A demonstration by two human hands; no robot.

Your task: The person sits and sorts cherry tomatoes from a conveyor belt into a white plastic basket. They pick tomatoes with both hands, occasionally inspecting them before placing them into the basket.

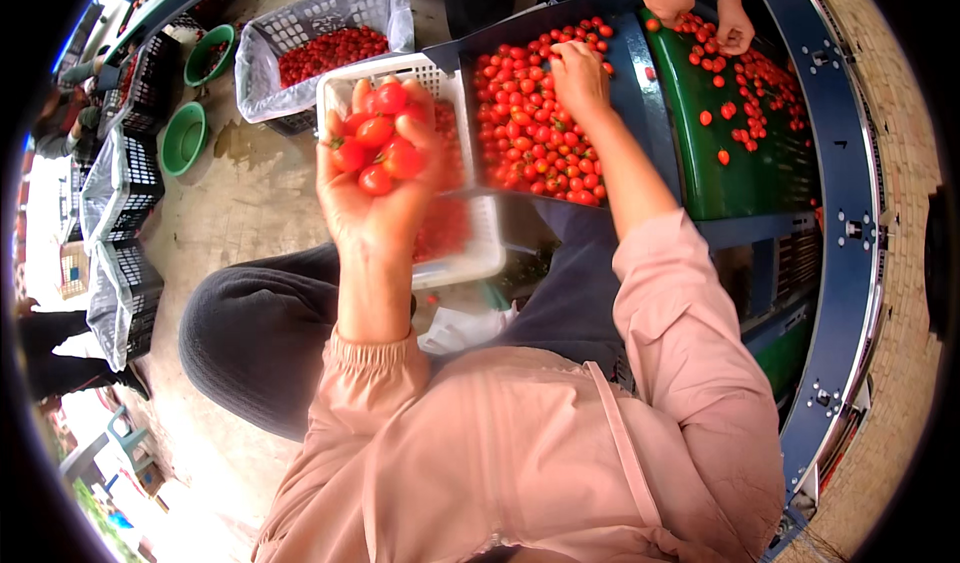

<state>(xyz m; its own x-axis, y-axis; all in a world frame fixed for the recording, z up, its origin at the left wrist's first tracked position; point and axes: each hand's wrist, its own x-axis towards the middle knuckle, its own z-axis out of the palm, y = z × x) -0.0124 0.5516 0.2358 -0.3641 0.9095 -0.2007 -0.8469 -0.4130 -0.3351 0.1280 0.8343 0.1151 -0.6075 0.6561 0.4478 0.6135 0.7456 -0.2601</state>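
Observation:
Several red cherry tomatoes (375,132) rest in my upturned left hand (373,214), its fingers curled up around them. That hand is raised over a white plastic crate (324,98), which also holds tomatoes. My right hand (583,83) reaches palm down to the far part of a heap of cherry tomatoes (525,135) in a blue metal chute (641,128). Its fingertips touch or nearly touch the heap; whether they grip a tomato is hidden. Some tomatoes in the heap have green stems.
Right of the chute, a green conveyor belt (720,180) carries loose tomatoes, with another person's hands (735,27) over them. A second white crate (491,240) sits below. Left are a lined black crate (255,60) of tomatoes and green basins (184,139). Lined crates (124,180) stand farther left.

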